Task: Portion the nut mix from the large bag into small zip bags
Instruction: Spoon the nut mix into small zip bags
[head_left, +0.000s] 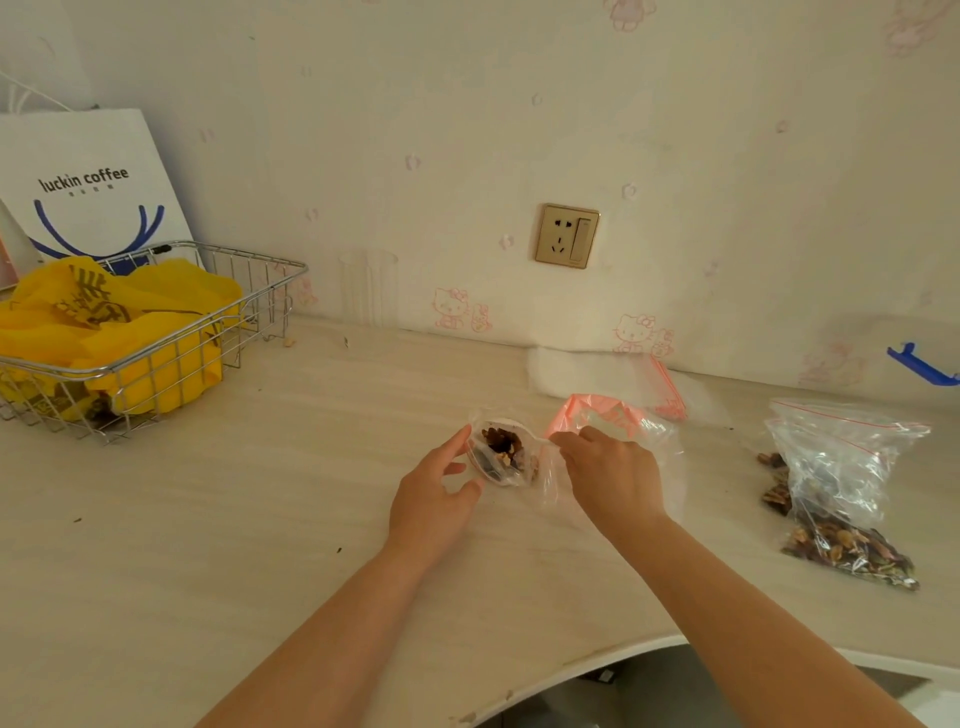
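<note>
Far left, against the wall: a white paper bag printed "luckin coffee" stands upright behind a wire basket, which rests on the desk and contains crumpled yellow plastic bags. Just right of the basket, a clear tumbler stands at the foot of the wall. Small crumbs dot the pale desk surface.

Centre: the left hand, thumb and fingers curved in a partly open cradle, touches the left side of a small zip bag holding a dark portion of nut mix; the bag's mouth faces upward and is spread open. The right hand, fingers closed in a pinch, grips the right edge of the same bag's mouth. Beneath and behind the right hand lies a rumpled clear bag with a pink rim, touching the desk. Behind it, near the wall, a flat stack of empty zip bags with red seals lies on the desk. On the wall above, a gold-framed socket is mounted.

Right: the large bag, clear with a red zip line, lies on the desk well apart from the hands, its upper part crumpled and its lower corner filled with nut mix. Far right, a blue hook projects at the wall's base.
</note>
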